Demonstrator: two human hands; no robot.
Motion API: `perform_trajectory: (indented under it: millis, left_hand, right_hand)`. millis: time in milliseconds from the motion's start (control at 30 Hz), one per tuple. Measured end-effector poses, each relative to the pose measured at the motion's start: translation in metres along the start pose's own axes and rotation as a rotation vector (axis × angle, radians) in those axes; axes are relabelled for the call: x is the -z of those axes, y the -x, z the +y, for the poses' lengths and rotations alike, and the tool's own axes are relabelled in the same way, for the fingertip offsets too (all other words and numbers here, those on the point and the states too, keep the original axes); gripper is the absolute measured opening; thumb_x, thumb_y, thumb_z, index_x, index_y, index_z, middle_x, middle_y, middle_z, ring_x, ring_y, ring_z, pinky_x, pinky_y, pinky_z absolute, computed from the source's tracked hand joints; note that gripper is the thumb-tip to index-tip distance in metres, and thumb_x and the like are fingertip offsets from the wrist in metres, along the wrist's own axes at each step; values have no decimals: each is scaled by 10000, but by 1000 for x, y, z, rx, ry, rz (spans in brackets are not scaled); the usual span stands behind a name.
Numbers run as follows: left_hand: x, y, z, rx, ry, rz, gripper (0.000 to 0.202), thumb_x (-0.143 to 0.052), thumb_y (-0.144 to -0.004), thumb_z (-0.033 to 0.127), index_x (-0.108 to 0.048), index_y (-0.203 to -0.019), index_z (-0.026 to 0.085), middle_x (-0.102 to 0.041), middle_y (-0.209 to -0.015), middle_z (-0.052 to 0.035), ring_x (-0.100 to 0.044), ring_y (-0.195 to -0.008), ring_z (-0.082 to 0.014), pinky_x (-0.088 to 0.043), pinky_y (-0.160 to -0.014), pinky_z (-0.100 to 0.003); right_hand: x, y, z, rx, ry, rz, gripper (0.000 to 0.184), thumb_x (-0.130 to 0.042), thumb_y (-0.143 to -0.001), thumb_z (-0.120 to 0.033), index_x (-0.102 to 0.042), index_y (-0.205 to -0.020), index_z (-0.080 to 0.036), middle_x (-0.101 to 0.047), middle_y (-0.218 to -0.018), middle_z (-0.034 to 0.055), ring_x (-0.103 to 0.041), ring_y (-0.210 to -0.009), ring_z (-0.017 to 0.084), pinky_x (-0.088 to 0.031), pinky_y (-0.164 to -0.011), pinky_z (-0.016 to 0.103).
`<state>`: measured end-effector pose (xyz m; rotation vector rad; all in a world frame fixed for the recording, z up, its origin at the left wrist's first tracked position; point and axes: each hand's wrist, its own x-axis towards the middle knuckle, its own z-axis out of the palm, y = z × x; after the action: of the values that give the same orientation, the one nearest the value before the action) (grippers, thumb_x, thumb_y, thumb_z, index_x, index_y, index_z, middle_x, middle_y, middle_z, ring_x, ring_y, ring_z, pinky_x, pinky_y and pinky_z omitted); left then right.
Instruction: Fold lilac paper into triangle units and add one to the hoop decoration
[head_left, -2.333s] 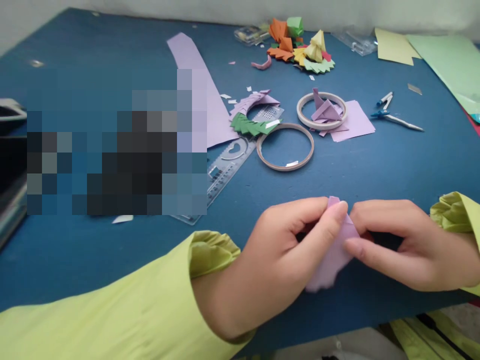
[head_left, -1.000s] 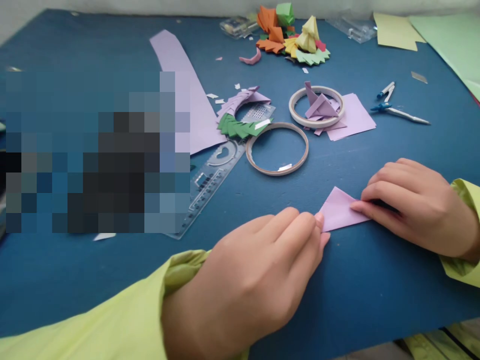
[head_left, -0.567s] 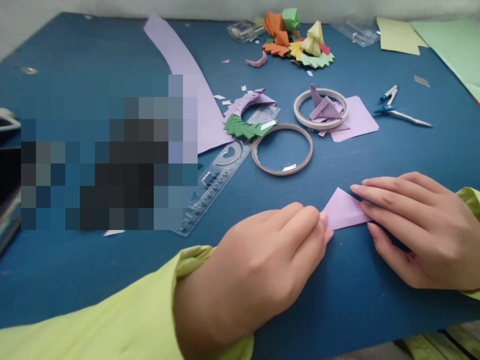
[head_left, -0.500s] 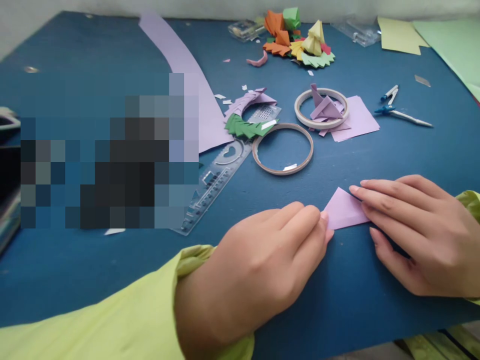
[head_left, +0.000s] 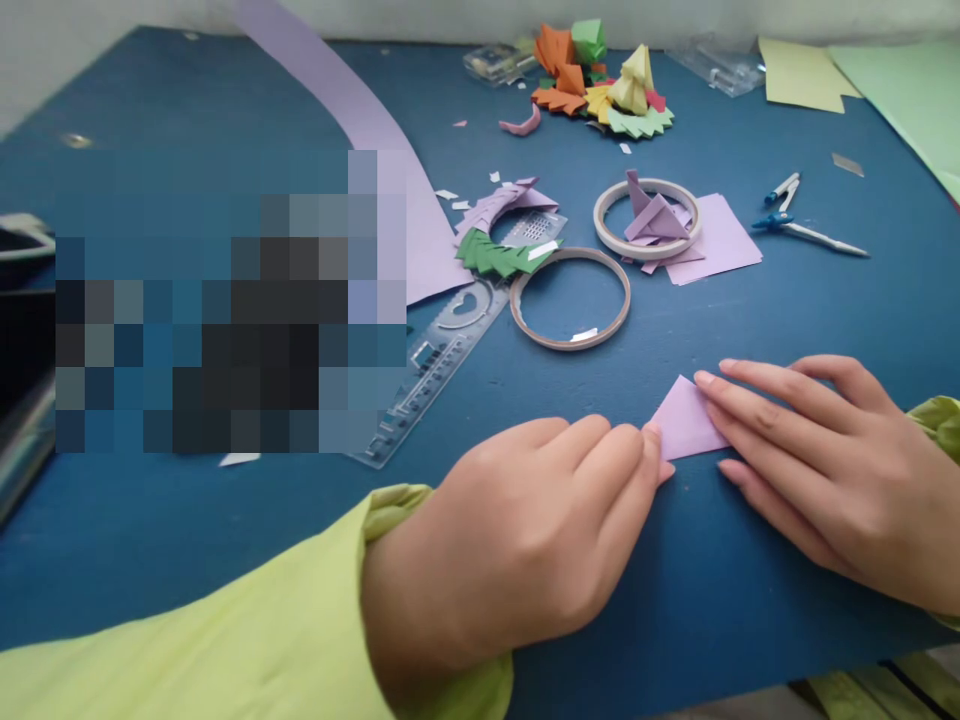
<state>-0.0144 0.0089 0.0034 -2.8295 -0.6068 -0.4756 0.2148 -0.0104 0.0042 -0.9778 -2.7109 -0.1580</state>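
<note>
A small piece of folded lilac paper (head_left: 686,425) lies on the blue table, its peak pointing away from me. My left hand (head_left: 525,540) is closed, pinching the paper's left corner between thumb and fingertips. My right hand (head_left: 832,470) lies over the paper's right side with fingers stretched out, the fingertips pressing on its sloping edge and the thumb apart below. Beyond the hands lie a tape roll (head_left: 571,342) and a second tape roll (head_left: 600,232) with folded lilac pieces inside it. A ring of interlocked purple and green folded pieces (head_left: 499,255) touches the nearer roll.
A clear stencil ruler (head_left: 431,375) and a long lilac sheet (head_left: 390,170) lie left of the rolls. Lilac paper squares (head_left: 724,240) and a blue-white compass (head_left: 814,235) are at the right. Colourful folded-paper models (head_left: 600,90) stand at the back. A blurred patch hides the left.
My right hand has slid slightly left along the folded paper, covering more of it. My left hand keeps its pinch. The whole view has shifted a little.
</note>
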Motion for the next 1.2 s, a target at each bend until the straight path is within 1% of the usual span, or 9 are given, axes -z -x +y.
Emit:
perform_trajectory:
  millis: [200, 367, 567, 633, 700, 767, 867, 1033, 1200]
  left_hand:
    - [-2, -3, 1, 16, 30, -25, 286, -391, -968, 64, -669, -902, 50, -625, -641, -38, -554, -533, -169, -457, -477, -315]
    - [2, -2, 0, 24, 41, -30, 330, -345, -965, 39, -671, -913, 47, -650, -665, -55, -577, -551, -167, -478, -498, -300]
    - [0, 0, 2, 20, 67, -34, 344, -326, -957, 29, -666, -906, 41, -637, -655, -55, -573, -544, -169, -479, -491, -301]
    - [-1, 0, 2, 34, 65, -26, 327, -342, -956, 33, -662, -890, 45, -622, -639, -46, -565, -535, -167, -470, -482, -303]
    - [-1, 0, 2, 34, 51, -32, 297, -365, -957, 44, -658, -905, 49, -615, -635, -38, -554, -533, -163, -466, -485, -302]
    - [-1, -1, 1, 20, 42, -58, 279, -375, -958, 53, -654, -950, 55, -622, -654, -39, -551, -555, -160, -473, -511, -297]
    - [0, -1, 1, 33, 51, -42, 277, -380, -949, 57, -657, -949, 55, -612, -655, -51, -535, -566, -175, -461, -516, -312]
    - [-1, -2, 0, 37, 88, -26, 272, -403, -947, 55, -666, -877, 54, -607, -635, -47, -531, -550, -184, -452, -491, -328]
    - [-1, 1, 0, 13, 58, -46, 293, -369, -953, 43, -661, -922, 51, -653, -688, -66, -568, -583, -176, -457, -506, -312]
  right_hand:
    - [0, 6, -21, -100, 20, -25, 337, -430, -987, -186, -585, -1246, -36, -623, -1259, 154, -592, -1086, 318, -432, -809, 495]
    - [-2, 12, -32, -19, -52, 25, 304, -458, -960, -130, -619, -1182, 1, -607, -1271, 179, -552, -1211, 314, -436, -988, 449]
    - [-1, 14, -31, 73, -140, 56, 345, -355, -954, -88, -636, -1150, -49, -626, -1265, 116, -543, -1233, 264, -440, -1035, 413]
    - [4, 14, -31, 87, -173, 86, 377, -304, -976, -92, -651, -1119, -120, -659, -1226, 44, -561, -1197, 209, -443, -995, 380]
    - [9, 15, -29, -25, -99, 162, 306, -377, -974, -105, -651, -1095, -170, -706, -1093, 7, -603, -1051, 185, -443, -866, 384]
    - [13, 15, -24, -104, 55, 172, 216, -540, -915, -135, -639, -1107, -129, -706, -909, 52, -590, -827, 213, -409, -704, 409]
    - [15, 15, -15, -129, 210, 56, 260, -588, -905, -223, -645, -1081, -40, -666, -835, 112, -525, -668, 215, -348, -572, 397]
    - [9, 13, -13, -73, 145, -43, 314, -501, -945, -181, -595, -1181, 4, -611, -737, 67, -510, -645, 210, -362, -584, 392]
    - [5, 9, -10, -30, 76, -10, 251, -494, -938, -121, -597, -1123, 13, -627, -785, 89, -535, -686, 214, -368, -578, 382]
